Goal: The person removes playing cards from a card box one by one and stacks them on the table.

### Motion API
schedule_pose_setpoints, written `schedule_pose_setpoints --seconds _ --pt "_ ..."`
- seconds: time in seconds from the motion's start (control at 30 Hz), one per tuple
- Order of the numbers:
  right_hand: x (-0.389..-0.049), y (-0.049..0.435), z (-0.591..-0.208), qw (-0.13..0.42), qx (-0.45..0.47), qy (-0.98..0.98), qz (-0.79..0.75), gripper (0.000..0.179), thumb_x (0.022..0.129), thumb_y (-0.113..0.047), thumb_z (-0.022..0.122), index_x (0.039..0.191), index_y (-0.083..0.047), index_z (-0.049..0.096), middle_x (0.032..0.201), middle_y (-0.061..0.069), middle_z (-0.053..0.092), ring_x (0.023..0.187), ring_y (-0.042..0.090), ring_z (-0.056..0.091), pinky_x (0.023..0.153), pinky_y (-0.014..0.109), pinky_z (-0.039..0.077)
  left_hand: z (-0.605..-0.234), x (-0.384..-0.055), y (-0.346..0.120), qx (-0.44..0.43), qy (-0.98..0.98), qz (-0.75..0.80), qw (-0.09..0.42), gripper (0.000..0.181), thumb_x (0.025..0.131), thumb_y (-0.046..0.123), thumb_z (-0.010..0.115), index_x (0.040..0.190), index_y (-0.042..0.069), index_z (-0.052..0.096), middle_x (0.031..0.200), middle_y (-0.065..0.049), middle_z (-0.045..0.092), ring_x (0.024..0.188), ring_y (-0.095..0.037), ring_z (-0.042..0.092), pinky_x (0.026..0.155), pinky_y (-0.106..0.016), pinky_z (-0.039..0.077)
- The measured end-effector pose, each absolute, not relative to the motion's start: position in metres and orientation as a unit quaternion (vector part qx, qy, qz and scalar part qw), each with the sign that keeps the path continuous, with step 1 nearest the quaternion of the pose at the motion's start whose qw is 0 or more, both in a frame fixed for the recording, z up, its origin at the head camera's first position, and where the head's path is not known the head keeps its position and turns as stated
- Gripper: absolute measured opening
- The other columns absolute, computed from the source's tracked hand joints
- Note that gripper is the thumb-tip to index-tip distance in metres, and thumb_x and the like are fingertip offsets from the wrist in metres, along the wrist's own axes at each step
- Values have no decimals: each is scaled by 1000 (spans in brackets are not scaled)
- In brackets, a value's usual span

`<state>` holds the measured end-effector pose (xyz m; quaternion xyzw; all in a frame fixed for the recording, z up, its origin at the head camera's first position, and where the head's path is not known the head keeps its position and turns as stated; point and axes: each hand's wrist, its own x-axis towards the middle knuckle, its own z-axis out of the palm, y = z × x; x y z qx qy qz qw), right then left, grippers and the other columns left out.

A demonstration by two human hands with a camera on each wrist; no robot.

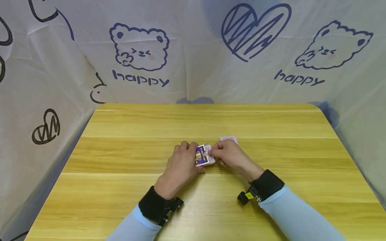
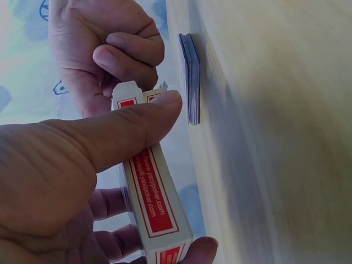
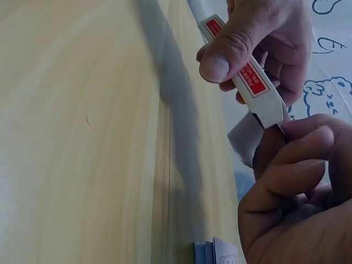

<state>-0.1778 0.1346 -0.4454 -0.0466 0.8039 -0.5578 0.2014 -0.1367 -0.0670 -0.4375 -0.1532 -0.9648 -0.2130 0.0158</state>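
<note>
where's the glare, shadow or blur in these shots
Head view: pale sheen on the tabletop toward the bottom of the frame; left wrist view: soft grey shadow on the tabletop, web address on the card box readable; right wrist view: long dark shadow band, box lettering too soft to read.

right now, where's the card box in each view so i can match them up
Head: card box just right of centre, in the left hand.
Left wrist: left of centre, slanting down to the bottom edge.
Right wrist: upper part, right of centre.
Shared landmark: card stack.
</note>
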Motion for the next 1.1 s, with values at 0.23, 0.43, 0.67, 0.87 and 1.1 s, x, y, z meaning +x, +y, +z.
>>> schedule_pose_setpoints --seconds 0.23,0.43,0.67,0.87,1.1 --pt "-183 140 -444 170 -38 803 -571 22 102 -15 64 99 5 74 59 -4 50 47 8 44 46 24 38 -435 -139 -70 -123 -970 -208 6 76 75 37 98 132 4 59 118 -18 61 99 -32 56 72 -42 56" --pt "-182 140 -444 161 -1 795 -585 30 105 -27 66 100 1 71 56 -4 48 47 9 44 46 25 38 -435 -141 -72 -107 -973 -206 11 80 75 38 97 135 1 59 117 -19 61 96 -31 57 69 -42 57" --pt "-174 133 -446 206 3 762 -614 25 97 -18 76 106 4 68 63 -2 56 47 8 43 46 25 38 -435 -142 -72 -94 -973 -212 16 78 75 38 97 133 2 59 115 -19 61 93 -30 55 66 -40 55" --pt "-171 130 -450 200 29 750 -630 19 97 -13 75 104 3 68 60 -3 52 47 8 41 46 24 35 -435 -142 -72 -95 -973 -212 17 79 75 38 97 133 1 59 115 -19 61 92 -29 55 65 -40 54" --pt "-171 135 -451 188 72 683 -703 27 99 -11 72 120 5 68 68 -4 61 47 5 44 44 20 37 -437 -141 -73 -96 -973 -207 27 80 74 37 98 134 1 60 114 -19 61 92 -30 56 66 -40 55"
